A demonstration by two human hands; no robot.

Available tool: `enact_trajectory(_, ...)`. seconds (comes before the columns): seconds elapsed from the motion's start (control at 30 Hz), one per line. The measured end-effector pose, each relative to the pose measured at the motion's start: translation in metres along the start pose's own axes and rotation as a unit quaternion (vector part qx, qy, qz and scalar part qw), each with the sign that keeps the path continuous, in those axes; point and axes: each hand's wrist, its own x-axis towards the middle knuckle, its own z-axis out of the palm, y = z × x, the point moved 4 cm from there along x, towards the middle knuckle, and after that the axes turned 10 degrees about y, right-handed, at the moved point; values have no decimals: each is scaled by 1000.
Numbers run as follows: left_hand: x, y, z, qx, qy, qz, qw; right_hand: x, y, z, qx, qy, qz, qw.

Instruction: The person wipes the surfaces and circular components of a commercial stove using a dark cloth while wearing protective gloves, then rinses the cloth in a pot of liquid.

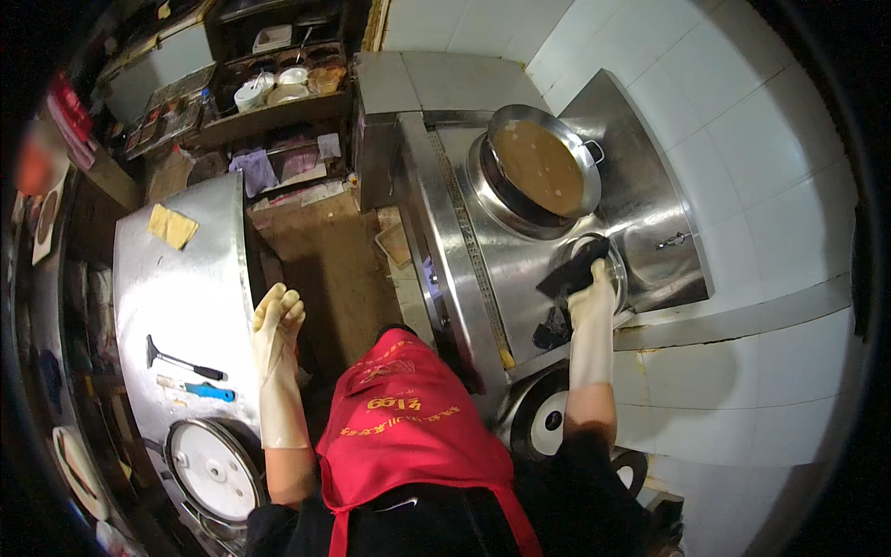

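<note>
My right hand [595, 292], in a long cream rubber glove, grips a black cloth [576, 270] over the round metal ring [616, 275] at the back of the steel stove top. A second dark, crumpled cloth [552, 329] lies just left of that wrist. Beyond stands a wide steel wok [539, 167] with brown liquid in it. My left hand [280, 310], gloved the same way, is raised beside the edge of the steel table with its fingers curled; no object shows in it.
On the steel table [188, 278] lie a yellow cloth [172, 225], a black-handled scraper [184, 361], a blue-handled tool [209, 391] and a round lidded pot [212, 470]. A tiled wall [738, 160] bounds the stove. White tubs [250, 96] stand on the far shelf.
</note>
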Motion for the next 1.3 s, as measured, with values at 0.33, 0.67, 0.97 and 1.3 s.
enact_trajectory(0.33, 111, 21, 26, 57, 140, 9, 988, 180, -39, 210, -167, -5, -209, 964)
enact_trajectory(0.67, 261, 40, 108, 166, 13, -1, 986, 219, -72, 291, -517, -7, -315, 796)
enact_trajectory(0.97, 394, -22, 239, 252, -92, -100, 958, 261, -48, 172, -316, 108, -297, 895)
enact_trajectory(1.3, 443, -126, 443, 393, -363, -186, 824, 180, 27, 230, -469, 191, -269, 820)
